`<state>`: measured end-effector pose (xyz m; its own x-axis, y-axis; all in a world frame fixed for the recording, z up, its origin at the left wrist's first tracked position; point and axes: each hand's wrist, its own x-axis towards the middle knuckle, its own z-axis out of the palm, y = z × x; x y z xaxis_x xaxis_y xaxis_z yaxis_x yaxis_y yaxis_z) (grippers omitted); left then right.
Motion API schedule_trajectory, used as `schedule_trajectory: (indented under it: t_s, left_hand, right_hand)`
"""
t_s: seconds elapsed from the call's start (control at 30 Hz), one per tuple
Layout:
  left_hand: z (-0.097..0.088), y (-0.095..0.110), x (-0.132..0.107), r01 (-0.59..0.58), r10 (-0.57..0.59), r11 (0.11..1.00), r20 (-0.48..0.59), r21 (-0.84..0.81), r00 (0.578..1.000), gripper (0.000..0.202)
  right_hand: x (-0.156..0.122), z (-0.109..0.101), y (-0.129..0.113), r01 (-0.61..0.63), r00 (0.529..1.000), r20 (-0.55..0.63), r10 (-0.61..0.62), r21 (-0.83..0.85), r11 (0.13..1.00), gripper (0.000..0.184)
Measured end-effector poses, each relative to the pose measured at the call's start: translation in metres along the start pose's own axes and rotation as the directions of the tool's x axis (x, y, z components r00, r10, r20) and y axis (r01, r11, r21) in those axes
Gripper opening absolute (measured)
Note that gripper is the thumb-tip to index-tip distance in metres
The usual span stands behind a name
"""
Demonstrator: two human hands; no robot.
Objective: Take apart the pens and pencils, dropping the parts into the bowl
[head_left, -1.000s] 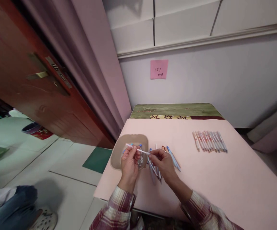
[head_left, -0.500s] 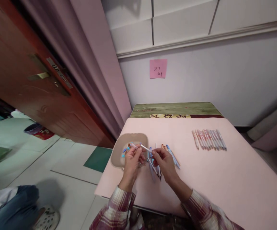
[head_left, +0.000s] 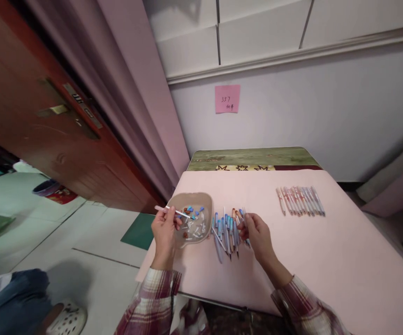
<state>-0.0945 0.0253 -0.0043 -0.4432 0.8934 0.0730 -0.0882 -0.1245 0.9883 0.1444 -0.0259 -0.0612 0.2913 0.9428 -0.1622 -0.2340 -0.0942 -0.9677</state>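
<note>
My left hand point(head_left: 164, 228) pinches a thin white pen refill point(head_left: 174, 212) and holds it over the left rim of a beige tray point(head_left: 206, 203) that contains several small blue, orange and white pen parts. My right hand point(head_left: 257, 232) rests on the pink table cover point(head_left: 309, 260), fingers curled onto a loose bunch of blue and orange pen barrels point(head_left: 227, 228) lying just right of the tray. Whether it grips one of them I cannot make out.
A neat row of several assembled pens point(head_left: 301, 201) lies at the far right of the table. A pink sticky note point(head_left: 227, 98) hangs on the wall behind. A brown door point(head_left: 30, 102) stands left; another person's shoe point(head_left: 67, 318) and leg show bottom left.
My hands have moved apart. The left hand carried the refill leftward to the tray's left edge, and the right hand dropped onto the loose pen barrels, uncovering the tray's contents.
</note>
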Motion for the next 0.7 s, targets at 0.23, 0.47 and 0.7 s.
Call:
schedule_trajectory:
  t_s: [0.23, 0.47, 0.7]
  left_hand:
    - [0.051, -0.006, -0.058, -0.136, -0.012, 0.933, 0.405, 0.334, 0.914, 0.021]
    - [0.093, -0.048, -0.085, -0.505, -0.086, 0.449, 0.598, 0.737, 0.797, 0.015]
    - [0.095, -0.057, -0.076, -0.444, -0.175, 0.406, 0.545, 0.798, 0.82, 0.02]
  right_hand:
    - [0.006, -0.039, 0.003, 0.046, 0.999, -0.011, -0.052, -0.304, 0.952, 0.042]
    - [-0.005, -0.043, 0.014, 0.129, 0.992, 0.078, -0.103, -0.541, 0.831, 0.029]
    - [0.0, -0.045, 0.019, 0.201, 0.978, 0.142, -0.151, -0.467, 0.861, 0.029]
